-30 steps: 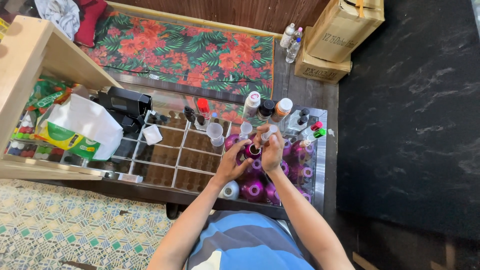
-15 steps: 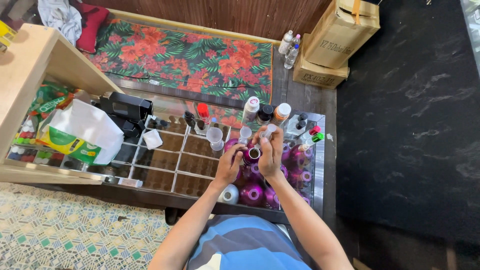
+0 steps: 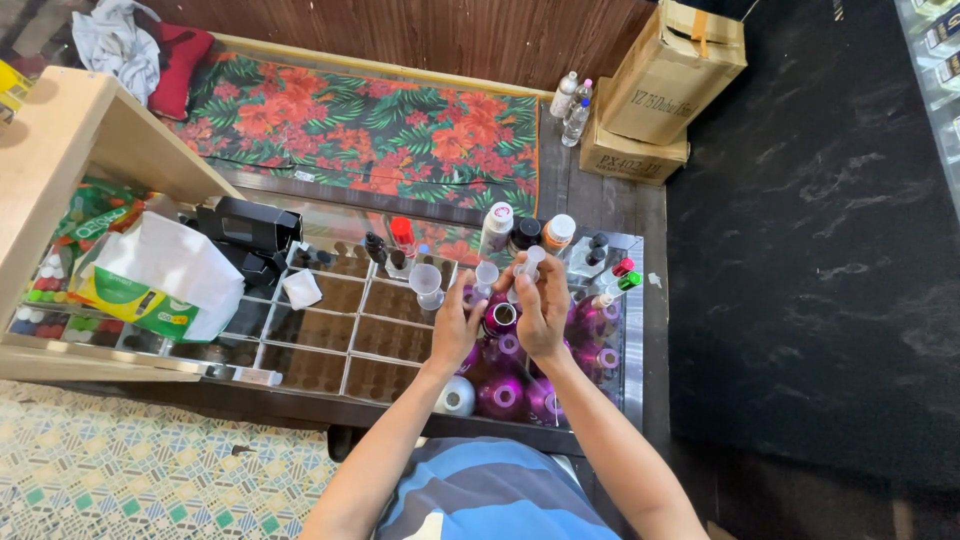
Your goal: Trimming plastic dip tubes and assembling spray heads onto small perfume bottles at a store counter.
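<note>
Purple bottle [image 3: 500,318] sits open-topped between both hands — left hand [image 3: 457,325] wrapped around its side, right hand [image 3: 543,305] pinching a small clear tube [image 3: 530,263] just above. 2 brown boxes [image 3: 660,85] stand far behind — stacked.

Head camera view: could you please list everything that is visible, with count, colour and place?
Round purple bottles: several, shiny purple, right end of the glass counter.
Open purple bottle: one, between the hands.
Clear plastic measuring cup: one, on the counter, left of the hands.
Bottles with white, orange and red caps: a few, back edge of the counter.
White plastic bag: one, counter's left end.
Cardboard boxes: two, brown, floor, upper right.
Floral mat: one, red and green, floor behind the counter.
Left hand: on the open bottle.
Right hand: holds a small clear tube.
</note>
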